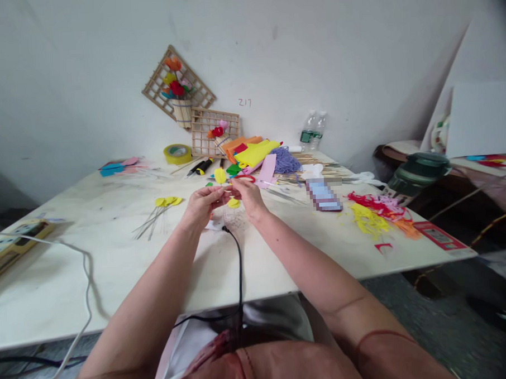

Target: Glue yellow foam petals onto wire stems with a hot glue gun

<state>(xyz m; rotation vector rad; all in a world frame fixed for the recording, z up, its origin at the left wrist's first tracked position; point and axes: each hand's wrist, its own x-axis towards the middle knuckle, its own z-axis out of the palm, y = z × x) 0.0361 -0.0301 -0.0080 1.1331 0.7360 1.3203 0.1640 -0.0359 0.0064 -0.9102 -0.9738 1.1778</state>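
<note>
From here, the left hand [205, 205] has its grip closed at the base of a yellow petal [220, 176], raised above the tabletop [126, 262]. The right hand [249, 198] works close beside it; its grip I can't tell. Petal-fixing seems in hand; the next move probably calls for steady, fine fingerwork.

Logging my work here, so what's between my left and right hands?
The head view shows a yellow petal upright at the top of the gap between left hand and right hand, and another yellow piece lower down.
</note>
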